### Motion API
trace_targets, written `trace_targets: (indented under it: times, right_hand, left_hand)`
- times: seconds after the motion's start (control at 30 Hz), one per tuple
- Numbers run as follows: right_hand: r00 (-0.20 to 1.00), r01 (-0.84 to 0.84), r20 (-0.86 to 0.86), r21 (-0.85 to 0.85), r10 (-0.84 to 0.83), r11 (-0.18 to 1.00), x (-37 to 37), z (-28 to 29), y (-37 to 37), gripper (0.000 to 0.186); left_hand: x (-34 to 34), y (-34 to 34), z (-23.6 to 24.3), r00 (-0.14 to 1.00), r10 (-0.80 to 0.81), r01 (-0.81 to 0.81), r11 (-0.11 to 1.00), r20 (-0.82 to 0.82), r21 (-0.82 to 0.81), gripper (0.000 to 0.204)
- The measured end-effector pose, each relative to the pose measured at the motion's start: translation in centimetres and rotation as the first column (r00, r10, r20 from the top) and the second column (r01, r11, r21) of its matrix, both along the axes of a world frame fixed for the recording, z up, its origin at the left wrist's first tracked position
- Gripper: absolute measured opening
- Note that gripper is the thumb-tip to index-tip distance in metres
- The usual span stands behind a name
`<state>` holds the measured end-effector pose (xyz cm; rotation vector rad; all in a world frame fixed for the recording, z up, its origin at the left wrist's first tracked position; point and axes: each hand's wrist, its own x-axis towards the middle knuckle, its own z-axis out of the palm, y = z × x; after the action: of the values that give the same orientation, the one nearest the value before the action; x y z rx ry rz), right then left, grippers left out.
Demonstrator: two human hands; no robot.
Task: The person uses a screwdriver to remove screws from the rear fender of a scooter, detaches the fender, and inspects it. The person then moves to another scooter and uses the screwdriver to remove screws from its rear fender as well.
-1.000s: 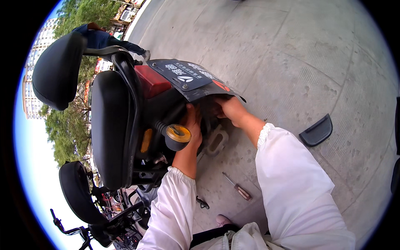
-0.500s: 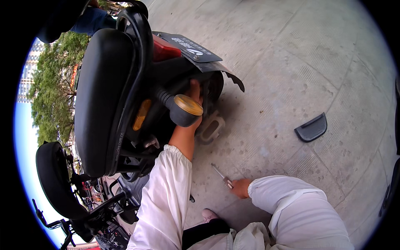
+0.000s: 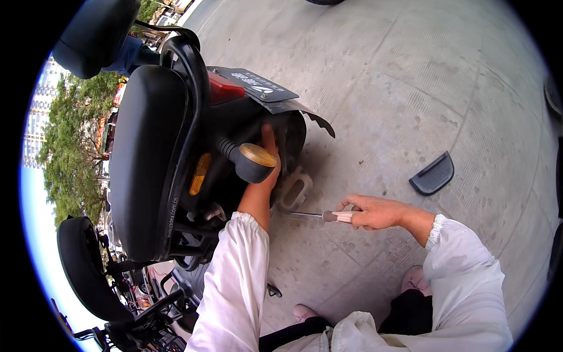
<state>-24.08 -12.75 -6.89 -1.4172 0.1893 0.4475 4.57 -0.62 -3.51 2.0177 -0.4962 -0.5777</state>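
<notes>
My right hand is closed round the pale handle of a screwdriver. Its metal shaft points left, toward the scooter's rear wheel area. My left hand reaches behind the round amber turn signal at the scooter's rear. One finger shows stretched out against the dark bodywork under the mudguard; the others are hidden. Below that hand juts a dusty metal bracket with an oblong slot. The black scooter's seat and red tail light lie to the left and above.
On the paved ground at right lies a black plastic cover piece. A dark plate sticks out behind the tail light. Other parked two-wheelers stand at lower left. My pink shoes are at the bottom.
My right hand has come up and away from my body with the screwdriver, whose shaft has swung to lie nearly level, near the bracket. My left hand stays at the scooter's rear.
</notes>
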Motion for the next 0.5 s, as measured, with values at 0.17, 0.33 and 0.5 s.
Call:
trace_targets:
  times: [0.17, 0.33, 0.5]
  right_hand:
    - [0.888, 0.445, 0.181, -0.11, -0.423, 0.889, -1.1, 1.7, -2.1, 0.04]
    - [0.712, 0.643, 0.269, 0.124, -0.649, 0.756, 1.1, 2.8, -0.8, 0.04]
    - [0.64, 0.703, 0.325, 0.119, -0.697, 0.701, 2.8, 2.9, -0.1, 0.039]
  left_hand:
    - [-0.9, -0.5, 0.7, 0.999, 0.016, -0.016, 1.0, 0.033, -0.001, 0.065]
    - [-1.4, -0.7, 0.7, 0.986, 0.023, -0.03, 0.999, 0.164, 0.041, 0.04]
    - [-1.3, -1.2, 0.0, 0.966, 0.021, 0.003, 0.996, 0.259, -0.091, 0.028]
